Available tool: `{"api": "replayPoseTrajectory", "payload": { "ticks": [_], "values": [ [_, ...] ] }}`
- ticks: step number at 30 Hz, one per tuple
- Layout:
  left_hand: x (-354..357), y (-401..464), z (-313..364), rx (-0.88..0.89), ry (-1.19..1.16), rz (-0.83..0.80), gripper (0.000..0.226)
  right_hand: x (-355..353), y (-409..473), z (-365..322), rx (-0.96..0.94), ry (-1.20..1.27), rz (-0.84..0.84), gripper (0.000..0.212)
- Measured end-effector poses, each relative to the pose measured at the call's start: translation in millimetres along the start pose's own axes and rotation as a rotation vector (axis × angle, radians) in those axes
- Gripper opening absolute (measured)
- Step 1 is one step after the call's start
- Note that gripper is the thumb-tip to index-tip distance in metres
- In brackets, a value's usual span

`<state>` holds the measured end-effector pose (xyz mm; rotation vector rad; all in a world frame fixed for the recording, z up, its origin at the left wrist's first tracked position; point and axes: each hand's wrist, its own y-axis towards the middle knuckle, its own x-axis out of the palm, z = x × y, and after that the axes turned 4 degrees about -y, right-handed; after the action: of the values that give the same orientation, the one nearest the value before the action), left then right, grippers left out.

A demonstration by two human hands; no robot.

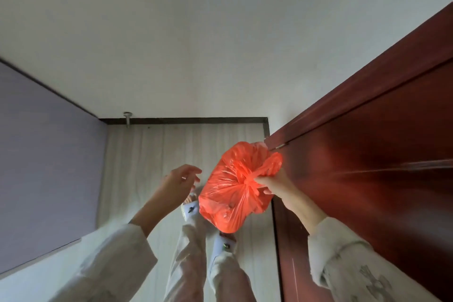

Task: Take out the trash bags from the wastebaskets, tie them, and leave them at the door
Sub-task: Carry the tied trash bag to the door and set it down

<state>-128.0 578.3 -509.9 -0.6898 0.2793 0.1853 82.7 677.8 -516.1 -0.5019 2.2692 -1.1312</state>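
One orange trash bag [232, 189] hangs in the air over the pale floor [147, 154], just beside the dark red wooden door [367, 179] on the person's right. Its mouth is already gathered into a twisted neck with a loose flap of plastic above it, so the tying step looks done or nearly done. The right hand [272, 185] has its thumb and fingers pinched round that neck, which lets the bag's full weight dangle below without the contents spilling. The left hand [182, 179] is apart from the bag, fingers loosely spread and holding nothing; it seems to have no grip to keep, since one hand carries the load. Below the bag stand the person's feet in light slippers [190, 208], partly hidden by the plastic, and pale trouser legs [188, 252]. Judging by the door so close, the bag is held here in order to be set down on the floor at the door's foot. A purple-grey panel [46, 154] fills the floor's left edge, and a metal doorstop [127, 119] stands at the far skirting
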Motion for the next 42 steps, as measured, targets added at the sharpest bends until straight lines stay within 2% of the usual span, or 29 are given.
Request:
{"api": "replayPoseTrajectory", "payload": {
  "ticks": [2,5,8,15,21,23,26,30,35,38,40,42],
  "values": [
    [4.4,44.7,-2.4,0.005,0.055,-0.029,0.021,-1.9,46.2,-1.8,0.016,-0.02,0.008,0.02],
    [12.0,108.3,-17.0,0.032,0.161,-0.066,0.022,1.1,119.3,3.9,0.017,-0.076,0.066,0.005],
    [24.1,160.3,-41.3,0.011,0.208,-0.096,0.023,5.9,191.8,17.1,0.003,-0.183,0.134,0.021],
    [66.9,260.5,-109.8,-0.052,0.159,-0.068,0.023,8.1,342.2,51.2,-0.092,-0.405,0.232,0.026],
    [102.1,294.1,-150.1,-0.124,0.065,-0.049,0.03,-5.1,413.3,58.5,-0.101,-0.385,0.348,0.027],
    [109.8,295.4,-153.6,-0.148,0.054,-0.046,0.029,-6.2,421.4,60.5,-0.045,-0.244,0.363,0.025],
    [114.0,292.4,-151.4,-0.181,0.06,-0.051,0.025,-1.0,421.0,63.2,0.102,0.135,0.286,0.028],
    [104.2,276.1,-131.5,-0.216,0.086,-0.044,0.022,8.8,392.1,59.0,0.222,0.308,0.146,0.036],
    [86.3,213.8,-86.8,-0.278,0.054,0.013,0.021,12.3,293.7,37.5,0.243,0.273,-0.027,0.038],
    [69.6,148.0,-49.9,-0.3,-0.115,0.118,0.019,8.8,214.8,1.8,0.21,0.28,-0.162,0.03],
    [55.8,94.3,-26.5,-0.303,-0.228,0.21,0.021,9.6,155.5,-28.1,0.18,0.194,-0.257,0.031],
    [41.3,38.2,-10.0,-0.319,-0.324,0.284,0.023,13.4,96.9,-50.8,0.114,0.069,-0.336,0.021]
  ]
}}
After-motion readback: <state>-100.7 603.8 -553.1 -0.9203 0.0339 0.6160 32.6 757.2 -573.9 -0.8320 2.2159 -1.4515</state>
